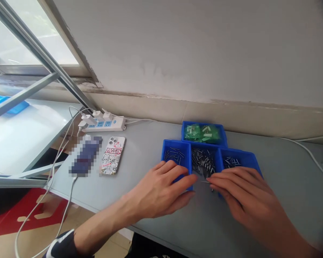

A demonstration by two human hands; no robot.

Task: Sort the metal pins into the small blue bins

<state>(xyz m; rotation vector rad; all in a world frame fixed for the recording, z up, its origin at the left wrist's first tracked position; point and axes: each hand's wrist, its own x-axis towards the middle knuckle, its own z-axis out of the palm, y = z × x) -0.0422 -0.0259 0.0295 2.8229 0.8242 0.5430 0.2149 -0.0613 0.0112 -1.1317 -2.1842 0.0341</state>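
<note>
My right hand (242, 195) pinches a thin metal pin (205, 181) between thumb and fingertips, just in front of the middle blue bin. That middle bin holds a heap of dark and silvery metal pins (203, 159). My left hand (169, 190) hovers over the front of the left blue bin (163, 156), thumb and fingers apart with nothing visible between them. More slim pins (174, 154) lie scattered in the left bin. The right blue bin (251, 159) has similar pins (231, 161), partly covered by my right hand.
Behind stands another blue bin (225, 138) with green plastic packets (201, 132). To the left on the grey table (142, 150) lie a phone in a patterned case (113, 156), a blurred-out item (86, 156) and a power strip (104, 123) with chargers. White cables (54, 168) trail over the left edge.
</note>
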